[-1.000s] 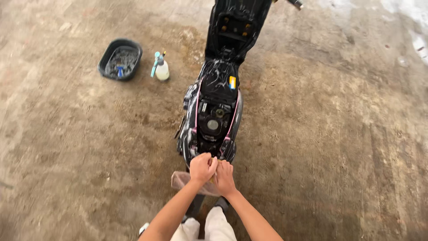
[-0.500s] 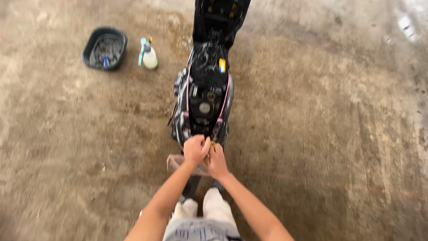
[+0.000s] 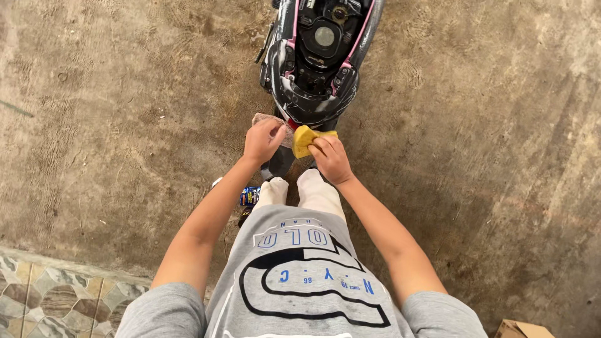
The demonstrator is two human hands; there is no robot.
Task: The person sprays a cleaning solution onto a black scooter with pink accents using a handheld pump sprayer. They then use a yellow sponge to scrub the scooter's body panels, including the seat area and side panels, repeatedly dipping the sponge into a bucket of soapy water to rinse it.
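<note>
Gripping sponge, right hand seemingly closed.

Your right hand grips a yellow sponge beside the black motorbike with pink trim, your grey shirt bears black-and-blue print, and the floor is mottled brown.

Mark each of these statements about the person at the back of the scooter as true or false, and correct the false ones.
1. The right hand grips a yellow sponge. True.
2. The left hand rests flat on the ground. False: it holds a thin, pale cloth up near the scooter.
3. The floor is bare concrete. True.
4. The scooter lies on its side. False: it stands upright, seen from above.
5. A cardboard box stands on the scooter. False: it sits at the bottom right edge.
</note>
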